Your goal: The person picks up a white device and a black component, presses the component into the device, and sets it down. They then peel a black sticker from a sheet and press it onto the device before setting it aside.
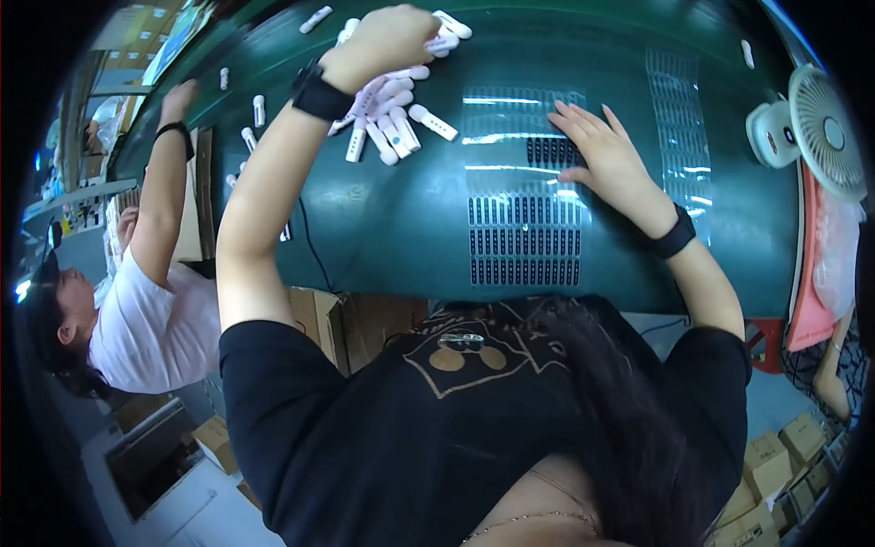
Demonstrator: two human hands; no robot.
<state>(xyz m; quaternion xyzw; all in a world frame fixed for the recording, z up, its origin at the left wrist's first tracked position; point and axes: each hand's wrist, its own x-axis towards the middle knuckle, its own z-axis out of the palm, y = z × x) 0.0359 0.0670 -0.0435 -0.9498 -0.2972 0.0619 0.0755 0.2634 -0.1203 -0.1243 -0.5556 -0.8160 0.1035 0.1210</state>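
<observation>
At the far middle of the table lies a pile of small white-and-pale-pink stick-shaped pieces (396, 132), rounded at one end. My left hand (387, 41) is over the pile's far side, its fingers curled down among the pieces. What sits between those fingertips is hidden. A clear plastic tray sheet (524, 187) with rows of narrow slots lies in front of me. Small dark dotted strips (524, 242) fill its near rows, and a shorter dark row shows farther up. My right hand (612, 159) rests on the sheet's right side, open, fingers spread and thumb near that shorter row.
Another clear slotted sheet (679, 137) lies to the right. A small white fan (820, 128) stands at the table's right edge. Single white pieces (259, 111) are scattered on the left, where a co-worker's arm (164, 191) reaches across. A dark cable (314, 242) hangs over the near edge.
</observation>
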